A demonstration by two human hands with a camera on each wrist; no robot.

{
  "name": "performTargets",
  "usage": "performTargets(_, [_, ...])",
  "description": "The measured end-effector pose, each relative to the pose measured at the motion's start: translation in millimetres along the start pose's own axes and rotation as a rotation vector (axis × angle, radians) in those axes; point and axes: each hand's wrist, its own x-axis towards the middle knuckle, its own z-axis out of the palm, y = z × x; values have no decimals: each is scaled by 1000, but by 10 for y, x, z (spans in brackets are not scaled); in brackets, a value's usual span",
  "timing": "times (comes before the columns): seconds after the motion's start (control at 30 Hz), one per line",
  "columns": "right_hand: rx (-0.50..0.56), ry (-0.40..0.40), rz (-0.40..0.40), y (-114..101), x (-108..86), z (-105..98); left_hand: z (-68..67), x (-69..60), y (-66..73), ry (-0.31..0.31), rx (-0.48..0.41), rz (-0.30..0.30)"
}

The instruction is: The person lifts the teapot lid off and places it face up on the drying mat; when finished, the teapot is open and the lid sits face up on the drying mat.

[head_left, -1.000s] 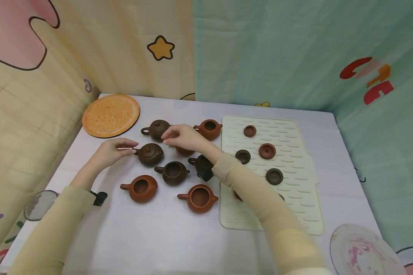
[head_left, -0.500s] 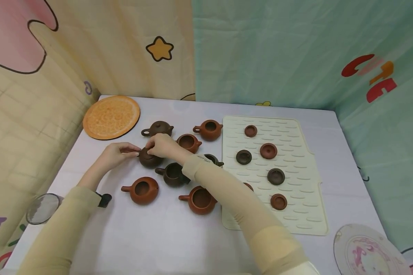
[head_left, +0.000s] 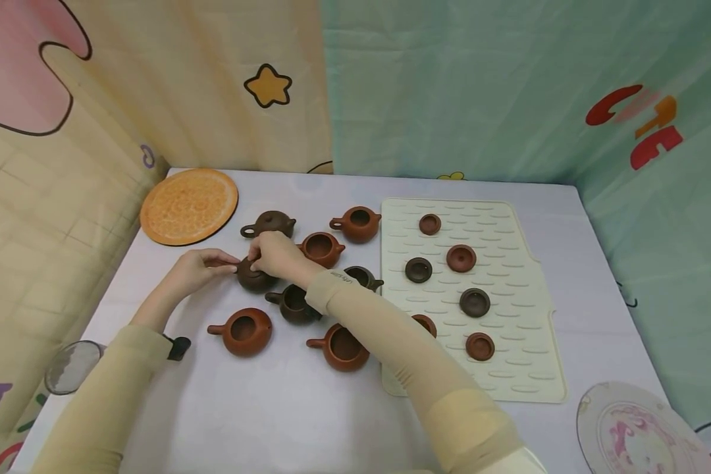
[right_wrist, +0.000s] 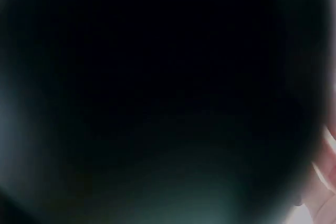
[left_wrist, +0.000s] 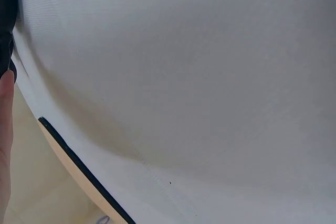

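Note:
In the head view my left hand [head_left: 192, 275] pinches the handle of a dark brown teapot [head_left: 253, 280] between thumb and fingers. My right hand [head_left: 280, 255] reaches over that teapot, its thumb and finger pinching at the knob of the lid, which the hand partly covers. Behind stands another dark teapot [head_left: 272, 222] with its lid on. An open reddish teapot [head_left: 322, 251] is just right of my right hand, and an open dark teapot [head_left: 296, 306] sits below it. The left wrist view shows a finger [left_wrist: 5, 129] by a dark edge; the right wrist view is mostly blocked and dark.
Further open reddish teapots [head_left: 245, 336] stand in front and behind, and a dark one [head_left: 361, 276] is partly under my sleeve. Several round lids [head_left: 474, 303] lie on the cream mat [head_left: 524, 359]. An orange round mat [head_left: 189, 207] is at the back left, a patterned plate [head_left: 642, 431] front right.
My right hand has come left and down from above the reddish teapot to the dark teapot's lid, staying there over the last half second. My left hand has kept at the handle.

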Motion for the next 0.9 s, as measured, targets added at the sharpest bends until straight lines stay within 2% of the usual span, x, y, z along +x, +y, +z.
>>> performTargets(0.17, [-68, -23, 1, -49, 21, 21, 0, -4, 4, 4, 11, -13])
performTargets(0.23, [-20, -5, 16, -36, 14, 10, -2, -2, 10, 2, 10, -18])
performTargets(0.3, [73, 24, 45, 0, -6, -33, -7, 1, 18, -2, 6, -20])
performTargets(0.43, [394, 21, 126, 137, -110, -245, -12, 3, 32, -13, -3, -20])
performTargets(0.57, [911, -27, 220, 372, -313, -587, -2, 8, 28, -10, 0, -10])
performTargets(0.67, [1264, 11, 256, 641, -527, -871, 2, 15, 19, -3, 11, 1])
performTargets(0.77, [1442, 65, 251, 989, -788, -1124, 1, 19, 7, 4, 23, 6])
performTargets(0.9, [1573, 114, 273, 1494, -1174, -1358, -3, 15, -3, 3, 17, 5])
